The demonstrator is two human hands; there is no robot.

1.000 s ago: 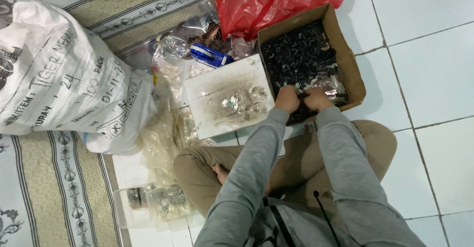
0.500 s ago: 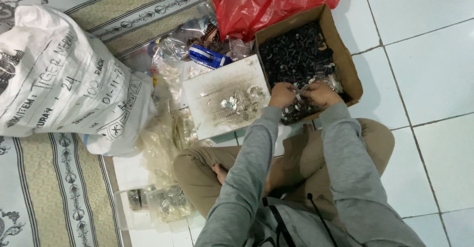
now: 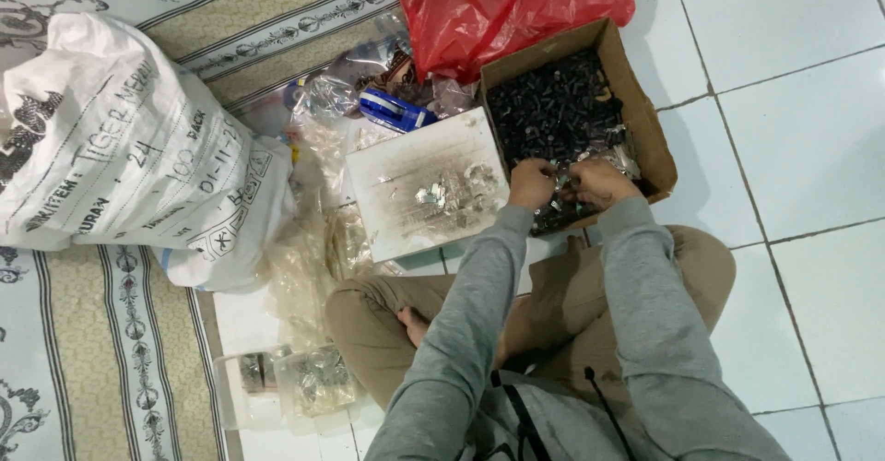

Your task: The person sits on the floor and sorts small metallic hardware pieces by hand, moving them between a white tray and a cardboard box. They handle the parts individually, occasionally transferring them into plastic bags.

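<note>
Both hands (image 3: 564,183) rest inside the cardboard box (image 3: 645,120), among small dark parts (image 3: 553,101).

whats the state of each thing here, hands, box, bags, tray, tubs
left hand: down in the box, closed around small parts
right hand: down in the box, fingers curled on small parts
cardboard box: open, partly filled with small dark pieces
red plastic bag: crumpled, lying behind the box
white tray: flat, holds a little pile of shiny pieces
white sack: full, lying on its side
clear tubs: open, holding small parts
</note>
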